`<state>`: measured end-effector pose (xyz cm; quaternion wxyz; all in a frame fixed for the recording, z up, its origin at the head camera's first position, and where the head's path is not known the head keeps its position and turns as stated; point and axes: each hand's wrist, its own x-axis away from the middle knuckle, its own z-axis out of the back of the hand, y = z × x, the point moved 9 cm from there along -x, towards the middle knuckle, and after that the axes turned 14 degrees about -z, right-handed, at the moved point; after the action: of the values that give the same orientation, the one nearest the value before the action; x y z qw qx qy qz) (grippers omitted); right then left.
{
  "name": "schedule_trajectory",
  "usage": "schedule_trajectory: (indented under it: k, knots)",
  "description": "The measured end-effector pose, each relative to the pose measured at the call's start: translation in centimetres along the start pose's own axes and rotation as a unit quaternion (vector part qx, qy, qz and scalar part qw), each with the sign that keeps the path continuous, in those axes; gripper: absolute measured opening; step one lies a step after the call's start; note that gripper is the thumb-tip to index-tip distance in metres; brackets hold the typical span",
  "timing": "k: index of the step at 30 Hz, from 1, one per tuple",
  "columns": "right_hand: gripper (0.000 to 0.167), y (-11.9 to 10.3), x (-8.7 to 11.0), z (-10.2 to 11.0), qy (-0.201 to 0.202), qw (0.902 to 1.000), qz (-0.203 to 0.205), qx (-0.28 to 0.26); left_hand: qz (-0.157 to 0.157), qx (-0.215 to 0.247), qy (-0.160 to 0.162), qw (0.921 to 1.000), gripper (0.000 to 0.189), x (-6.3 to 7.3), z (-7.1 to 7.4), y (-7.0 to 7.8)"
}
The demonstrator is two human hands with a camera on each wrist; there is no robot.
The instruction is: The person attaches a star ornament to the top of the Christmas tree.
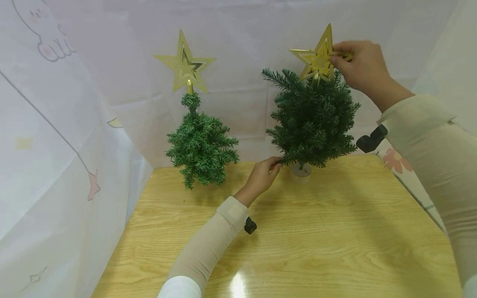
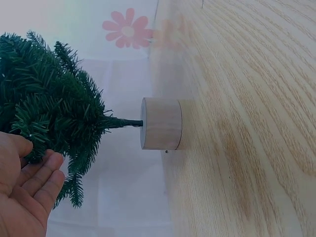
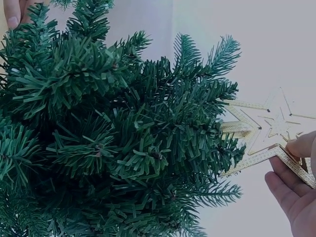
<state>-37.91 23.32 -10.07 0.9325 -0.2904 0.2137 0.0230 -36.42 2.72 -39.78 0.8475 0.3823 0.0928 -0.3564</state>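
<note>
A dark green artificial Christmas tree (image 1: 314,120) stands at the back right on a round wooden base (image 2: 162,123). At its top sits a gold star topper (image 1: 316,62), and my right hand (image 1: 363,64) pinches one of the star's points between thumb and fingers. The right wrist view shows that grip on the star (image 3: 252,128), whose lower end is partly hidden by branches. Low on the tree's left side, my left hand (image 1: 261,178) pinches a branch tip (image 2: 34,140) between thumb and fingers.
To the left stands a smaller, lighter green tree (image 1: 203,145) with another gold star (image 1: 185,64) on top. Both trees are on a wooden table (image 1: 298,240). A pale printed cloth (image 1: 238,111) hangs close behind them.
</note>
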Motion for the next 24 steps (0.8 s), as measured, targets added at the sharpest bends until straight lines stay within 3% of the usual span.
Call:
schedule_trajectory:
  k: [13, 24]
  knots:
    - [0.044, -0.11, -0.15, -0.38, -0.005, 0.9998, 0.004, 0.018, 0.0, 0.0, 0.005, 1.0, 0.036, 0.13, 0.22, -0.19]
    - [0.047, 0.11, -0.37, -0.26, -0.036, 0.9987, 0.012, 0.033, -0.008, -0.004, 0.005, 0.9999, 0.037, -0.01, 0.31, -0.08]
